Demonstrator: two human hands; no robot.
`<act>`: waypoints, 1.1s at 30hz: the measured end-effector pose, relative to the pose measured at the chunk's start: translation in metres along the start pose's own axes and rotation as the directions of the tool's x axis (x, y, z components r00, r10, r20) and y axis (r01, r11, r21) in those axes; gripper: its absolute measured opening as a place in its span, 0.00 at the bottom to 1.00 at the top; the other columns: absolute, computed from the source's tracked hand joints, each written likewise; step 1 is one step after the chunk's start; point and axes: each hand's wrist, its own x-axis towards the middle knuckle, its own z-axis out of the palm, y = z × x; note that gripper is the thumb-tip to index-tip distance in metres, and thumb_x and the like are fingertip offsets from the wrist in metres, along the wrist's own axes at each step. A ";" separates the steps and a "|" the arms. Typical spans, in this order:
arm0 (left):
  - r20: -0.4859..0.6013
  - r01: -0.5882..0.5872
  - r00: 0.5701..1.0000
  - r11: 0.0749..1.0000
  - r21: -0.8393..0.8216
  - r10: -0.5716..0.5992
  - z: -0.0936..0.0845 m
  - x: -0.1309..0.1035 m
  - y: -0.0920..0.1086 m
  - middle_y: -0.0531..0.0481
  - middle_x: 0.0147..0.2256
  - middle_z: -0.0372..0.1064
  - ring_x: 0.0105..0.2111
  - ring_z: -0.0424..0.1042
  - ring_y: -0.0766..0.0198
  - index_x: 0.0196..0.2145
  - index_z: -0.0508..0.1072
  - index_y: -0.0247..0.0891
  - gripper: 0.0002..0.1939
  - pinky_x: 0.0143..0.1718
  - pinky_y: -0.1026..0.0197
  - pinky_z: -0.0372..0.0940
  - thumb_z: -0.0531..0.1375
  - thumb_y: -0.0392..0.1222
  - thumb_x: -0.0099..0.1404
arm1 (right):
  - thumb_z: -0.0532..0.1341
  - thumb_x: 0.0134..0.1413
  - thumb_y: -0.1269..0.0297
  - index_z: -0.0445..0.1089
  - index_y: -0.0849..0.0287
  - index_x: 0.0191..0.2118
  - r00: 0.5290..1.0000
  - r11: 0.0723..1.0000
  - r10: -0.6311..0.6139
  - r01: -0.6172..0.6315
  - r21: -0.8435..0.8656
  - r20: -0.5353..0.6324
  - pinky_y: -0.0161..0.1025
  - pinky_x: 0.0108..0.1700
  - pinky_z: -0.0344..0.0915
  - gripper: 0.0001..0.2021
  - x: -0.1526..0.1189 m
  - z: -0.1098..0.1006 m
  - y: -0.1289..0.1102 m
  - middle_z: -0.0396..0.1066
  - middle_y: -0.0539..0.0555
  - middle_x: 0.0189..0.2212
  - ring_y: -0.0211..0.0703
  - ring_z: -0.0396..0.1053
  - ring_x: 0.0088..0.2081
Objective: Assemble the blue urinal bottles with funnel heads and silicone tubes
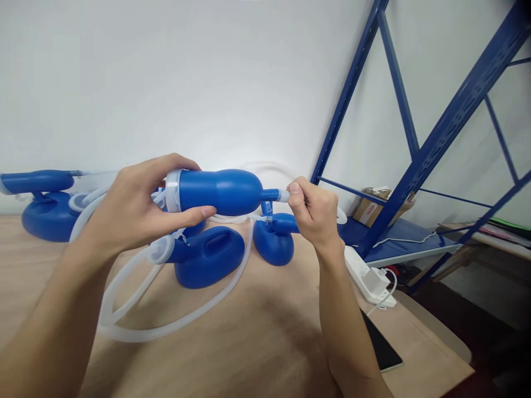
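Between my hands, raised above the table, is a blue plastic urinal funnel point(222, 192) lying sideways, with a translucent collar point(173, 190) on its wide left end. My left hand point(145, 193) grips that wide end, thumb along the near side and fingers over the top. On the right, a narrow blue spout runs into the end of a translucent hose point(284, 195). My right hand point(313, 207) is closed in a fist around this hose end, hiding most of it. Below stands a blue urinal bottle point(209, 257) with a handle and a coiled whitish hose point(166, 331).
More blue urinal bottles stand at the far left point(47, 215) and behind my right hand point(274, 243). A white power strip point(369, 276) and a dark phone or tablet point(384, 342) lie at right. Blue metal shelving point(398, 83) holds a cardboard box point(371, 207).
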 end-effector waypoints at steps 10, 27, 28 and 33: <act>-0.205 -0.298 0.947 0.917 -0.264 0.249 0.014 -0.001 -0.001 0.49 0.48 0.79 0.48 0.80 0.46 0.52 0.72 0.46 0.28 0.47 0.47 0.75 0.75 0.49 0.56 | 0.50 0.75 0.53 0.56 0.55 0.22 0.999 0.988 0.034 -0.030 0.154 -0.023 0.39 0.27 0.45 0.25 -0.002 0.012 -0.005 0.51 0.46 0.16 0.34 0.51 0.19; -0.408 -0.606 0.755 0.784 -0.137 0.513 0.045 -0.010 0.040 0.51 0.53 0.76 0.51 0.80 0.49 0.45 0.73 0.53 0.23 0.49 0.42 0.81 0.77 0.43 0.57 | 0.53 0.73 0.43 0.56 0.55 0.18 0.931 0.753 0.205 -0.348 0.558 0.302 0.37 0.25 0.53 0.32 0.005 -0.022 -0.006 0.53 0.46 0.15 0.34 0.52 0.19; -0.411 -0.586 0.771 0.794 -0.161 0.486 0.047 -0.010 0.041 0.50 0.52 0.77 0.50 0.81 0.50 0.46 0.73 0.52 0.23 0.48 0.43 0.81 0.77 0.43 0.57 | 0.53 0.73 0.43 0.55 0.55 0.17 0.929 0.747 0.211 -0.354 0.562 0.305 0.37 0.24 0.53 0.33 0.005 -0.023 -0.006 0.52 0.46 0.15 0.34 0.51 0.19; -0.425 -0.332 0.887 0.889 -0.314 0.182 0.058 -0.009 0.040 0.49 0.41 0.77 0.42 0.80 0.51 0.46 0.71 0.46 0.30 0.43 0.47 0.78 0.79 0.55 0.53 | 0.52 0.74 0.42 0.52 0.55 0.17 0.929 0.775 0.281 -0.367 0.515 0.239 0.38 0.24 0.51 0.34 0.005 -0.020 -0.010 0.50 0.46 0.14 0.34 0.49 0.19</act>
